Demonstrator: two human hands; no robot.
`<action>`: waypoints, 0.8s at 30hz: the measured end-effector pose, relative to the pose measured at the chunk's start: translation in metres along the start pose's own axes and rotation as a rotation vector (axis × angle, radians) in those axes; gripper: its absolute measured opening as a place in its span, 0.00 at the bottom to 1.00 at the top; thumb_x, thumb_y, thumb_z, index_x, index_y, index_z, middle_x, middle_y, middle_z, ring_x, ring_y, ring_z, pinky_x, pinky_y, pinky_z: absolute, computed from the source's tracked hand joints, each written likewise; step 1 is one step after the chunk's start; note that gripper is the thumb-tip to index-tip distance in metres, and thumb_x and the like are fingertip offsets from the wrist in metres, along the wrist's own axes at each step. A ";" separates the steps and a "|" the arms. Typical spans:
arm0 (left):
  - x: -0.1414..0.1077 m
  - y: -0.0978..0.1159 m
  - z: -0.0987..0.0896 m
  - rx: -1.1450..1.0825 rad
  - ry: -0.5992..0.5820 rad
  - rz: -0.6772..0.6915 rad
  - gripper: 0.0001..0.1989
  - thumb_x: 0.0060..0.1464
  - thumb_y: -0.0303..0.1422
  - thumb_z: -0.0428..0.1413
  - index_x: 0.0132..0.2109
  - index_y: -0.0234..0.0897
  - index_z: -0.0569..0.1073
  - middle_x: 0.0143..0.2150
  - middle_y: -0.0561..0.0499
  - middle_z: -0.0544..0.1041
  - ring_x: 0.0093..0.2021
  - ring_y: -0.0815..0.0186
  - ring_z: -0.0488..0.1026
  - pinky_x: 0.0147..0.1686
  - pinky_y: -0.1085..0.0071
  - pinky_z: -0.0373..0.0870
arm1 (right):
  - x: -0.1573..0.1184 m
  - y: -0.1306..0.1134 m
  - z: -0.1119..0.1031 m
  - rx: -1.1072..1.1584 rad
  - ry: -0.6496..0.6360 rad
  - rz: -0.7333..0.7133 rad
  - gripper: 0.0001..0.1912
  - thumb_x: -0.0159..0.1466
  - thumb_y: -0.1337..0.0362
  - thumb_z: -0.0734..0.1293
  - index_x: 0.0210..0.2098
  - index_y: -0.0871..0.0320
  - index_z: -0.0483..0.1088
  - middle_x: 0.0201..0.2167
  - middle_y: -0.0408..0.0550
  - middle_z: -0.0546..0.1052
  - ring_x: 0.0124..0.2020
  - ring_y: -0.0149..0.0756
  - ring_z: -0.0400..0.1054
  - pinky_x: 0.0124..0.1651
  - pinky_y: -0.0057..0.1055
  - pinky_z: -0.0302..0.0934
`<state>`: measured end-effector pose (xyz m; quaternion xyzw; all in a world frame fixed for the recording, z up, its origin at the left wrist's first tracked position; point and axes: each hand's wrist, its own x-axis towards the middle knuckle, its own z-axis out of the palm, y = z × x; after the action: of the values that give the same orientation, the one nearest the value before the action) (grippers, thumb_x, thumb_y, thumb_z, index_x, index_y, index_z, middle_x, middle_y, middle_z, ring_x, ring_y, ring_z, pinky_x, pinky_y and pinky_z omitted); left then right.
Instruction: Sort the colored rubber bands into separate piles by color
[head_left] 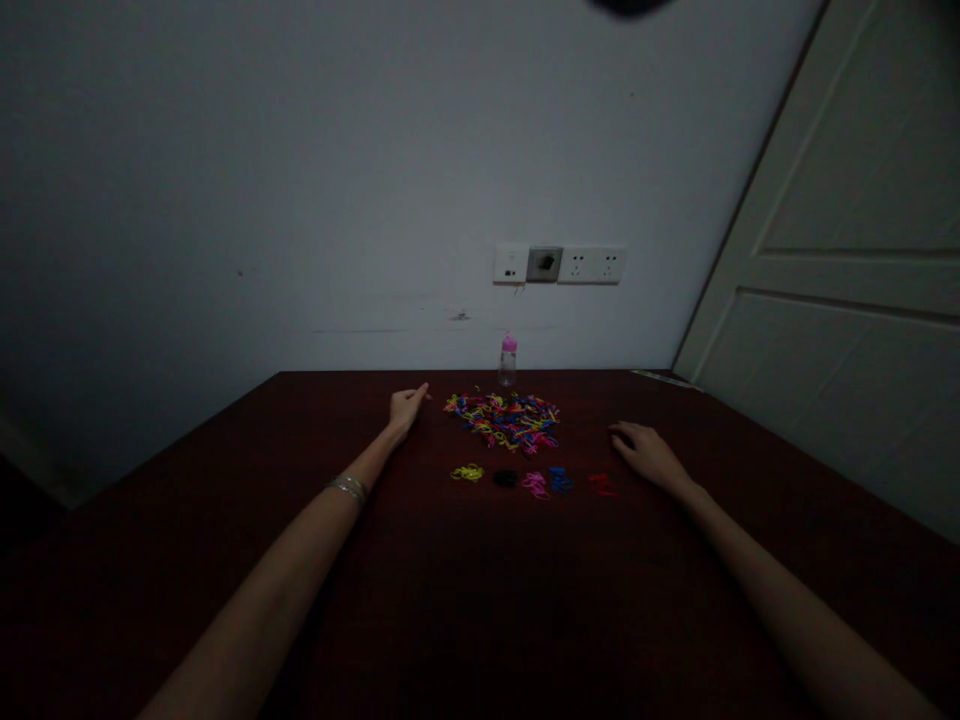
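My left hand (407,408) rests on its side on the dark red table, left of a mixed pile of small colourful rubber bands (510,420). Its fingers are loosely curled in, and I see nothing in them. To the right of the pile lies my right hand (649,455), palm down, fingers slightly bent and apart, holding nothing. Small sorted groups form a row nearer me: yellow bands (468,473), black bands (505,479), pink bands (535,485), blue bands (559,479) and red bands (602,485). The red group is closest to my right hand.
A small clear bottle with a pink top (508,362) stands behind the pile, near the wall. Sockets and switches (559,265) are set in the wall above. A pale panelled door (840,300) borders the table (465,600) on the right.
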<state>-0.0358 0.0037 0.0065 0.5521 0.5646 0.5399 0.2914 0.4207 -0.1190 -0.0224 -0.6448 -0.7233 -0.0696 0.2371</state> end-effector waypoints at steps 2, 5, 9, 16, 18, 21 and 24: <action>-0.002 0.002 0.000 -0.007 -0.018 0.002 0.27 0.42 0.53 0.53 0.28 0.29 0.76 0.11 0.57 0.57 0.16 0.74 0.52 0.19 0.74 0.47 | 0.000 0.000 0.000 -0.010 -0.012 -0.003 0.21 0.62 0.58 0.55 0.47 0.62 0.70 0.50 0.58 0.71 0.53 0.45 0.64 0.55 0.43 0.56; -0.006 0.005 0.000 -0.006 -0.012 0.005 0.27 0.42 0.53 0.54 0.28 0.29 0.76 0.12 0.56 0.59 0.17 0.74 0.54 0.19 0.74 0.47 | 0.001 0.000 0.000 -0.020 -0.026 -0.013 0.21 0.62 0.59 0.55 0.47 0.62 0.70 0.51 0.58 0.71 0.53 0.44 0.64 0.55 0.42 0.56; -0.008 0.006 0.001 -0.008 0.006 0.013 0.29 0.42 0.54 0.53 0.28 0.28 0.77 0.13 0.55 0.61 0.17 0.74 0.54 0.19 0.74 0.48 | 0.001 0.002 0.001 0.003 -0.011 -0.006 0.20 0.61 0.59 0.56 0.47 0.61 0.70 0.51 0.57 0.71 0.52 0.45 0.64 0.55 0.43 0.57; -0.011 0.009 -0.001 0.025 0.002 0.027 0.29 0.44 0.54 0.52 0.28 0.28 0.77 0.13 0.54 0.62 0.17 0.73 0.56 0.20 0.75 0.48 | 0.003 -0.005 -0.008 -0.015 -0.056 -0.023 0.20 0.62 0.60 0.56 0.48 0.60 0.70 0.49 0.55 0.72 0.51 0.44 0.65 0.54 0.43 0.57; -0.010 0.008 -0.001 0.016 0.013 0.040 0.28 0.44 0.54 0.52 0.28 0.28 0.77 0.13 0.54 0.62 0.18 0.73 0.56 0.20 0.74 0.49 | 0.006 -0.016 -0.016 -0.001 -0.079 -0.068 0.20 0.62 0.61 0.56 0.49 0.58 0.69 0.50 0.55 0.70 0.51 0.44 0.64 0.54 0.43 0.57; -0.008 0.004 0.000 0.003 0.018 0.047 0.28 0.44 0.54 0.52 0.28 0.29 0.77 0.13 0.54 0.62 0.17 0.73 0.56 0.20 0.74 0.49 | 0.013 -0.047 -0.031 0.043 -0.073 -0.173 0.19 0.62 0.61 0.57 0.49 0.56 0.69 0.52 0.54 0.68 0.53 0.44 0.62 0.54 0.43 0.56; -0.007 0.002 0.000 -0.008 0.005 0.045 0.27 0.43 0.53 0.52 0.27 0.29 0.76 0.13 0.55 0.61 0.17 0.73 0.55 0.20 0.74 0.49 | 0.020 -0.086 -0.040 0.137 -0.148 -0.338 0.17 0.62 0.61 0.58 0.47 0.54 0.71 0.50 0.52 0.69 0.52 0.42 0.62 0.55 0.41 0.56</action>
<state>-0.0332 -0.0030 0.0064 0.5621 0.5506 0.5500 0.2800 0.3467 -0.1310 0.0394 -0.5000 -0.8396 -0.0115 0.2118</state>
